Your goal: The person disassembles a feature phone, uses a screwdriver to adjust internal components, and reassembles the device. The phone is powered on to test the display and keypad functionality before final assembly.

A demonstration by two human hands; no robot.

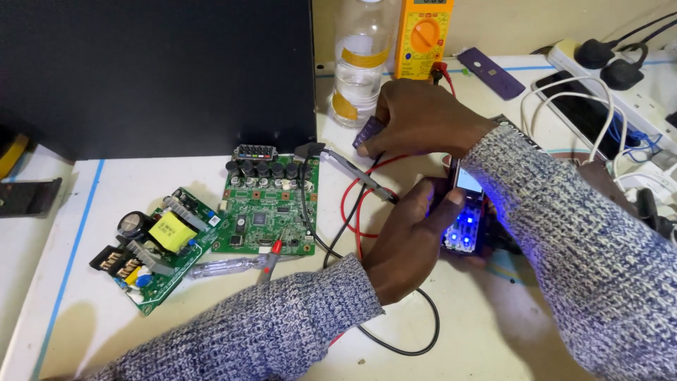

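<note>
left grip (pixel 412 236) clasps blue-lit module (pixel 465 229) | right grip (pixel 416 120) pinches purple chip (pixel 367 132)

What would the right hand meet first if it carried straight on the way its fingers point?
The right hand points left and slightly down, holding a small purple piece. Going on, it would probably meet the black probe first, then the green circuit board; height above the table is unclear.

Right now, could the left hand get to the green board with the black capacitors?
Probably yes. The left hand is at the lit device, and the green board lies just to its left on the table. Only the black probe and leads lie between.
</note>
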